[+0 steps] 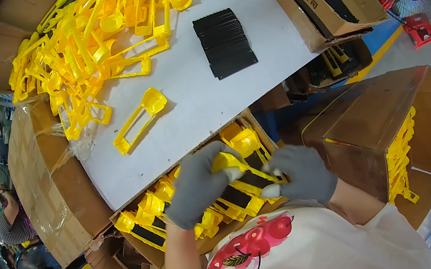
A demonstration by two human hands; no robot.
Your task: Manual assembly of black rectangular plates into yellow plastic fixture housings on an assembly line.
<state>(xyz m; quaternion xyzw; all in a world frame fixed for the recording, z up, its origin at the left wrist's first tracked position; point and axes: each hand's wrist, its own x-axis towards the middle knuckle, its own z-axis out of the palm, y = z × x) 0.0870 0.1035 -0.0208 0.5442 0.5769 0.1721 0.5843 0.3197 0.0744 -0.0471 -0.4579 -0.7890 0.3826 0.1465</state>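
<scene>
Both my hands wear grey gloves with white fingertips. Between them is a yellow plastic frame [225,161] with a rounded, cupped end and a long narrow body. My left hand [194,185] grips the cupped end, thumb on its edge. The fingers of my right hand [307,172] pinch the far end of the body. Just below lies an open cardboard box [158,256], full of similar yellow frames [148,208], many with black panels in them. The held frame overlaps these, so its underside is hidden.
On the white table [188,105] are a large heap of yellow frames [83,48], one single frame [141,119] and a fanned stack of black strips [223,43]. Cardboard boxes [45,178] flank the table. A tipped box [364,111] at right holds more yellow pieces.
</scene>
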